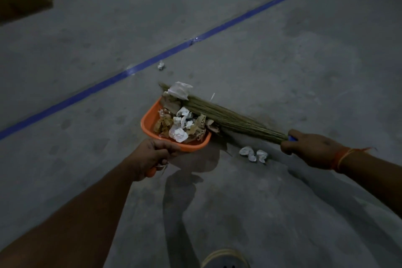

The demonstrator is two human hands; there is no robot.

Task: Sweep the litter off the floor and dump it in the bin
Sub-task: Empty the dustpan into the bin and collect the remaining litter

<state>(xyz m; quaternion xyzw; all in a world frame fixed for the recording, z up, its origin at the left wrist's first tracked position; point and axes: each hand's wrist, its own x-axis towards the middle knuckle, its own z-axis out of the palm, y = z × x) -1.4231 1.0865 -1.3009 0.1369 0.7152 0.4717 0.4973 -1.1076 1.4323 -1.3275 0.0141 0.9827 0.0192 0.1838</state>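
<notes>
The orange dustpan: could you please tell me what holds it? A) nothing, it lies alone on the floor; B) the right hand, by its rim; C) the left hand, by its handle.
C: the left hand closes on the handle of the dustpan, while the right hand holds the broom.

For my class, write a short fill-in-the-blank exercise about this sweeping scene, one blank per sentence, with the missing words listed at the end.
1. The left hand grips the handle of an ______ dustpan full of litter.
2. The right hand holds a grass ______ by its near end.
3. A straight ______ line crosses the grey floor beyond the dustpan.
4. Two crumpled white papers lie on the floor, ______ the dustpan.

Missing words: orange; broom; blue; outside
</notes>
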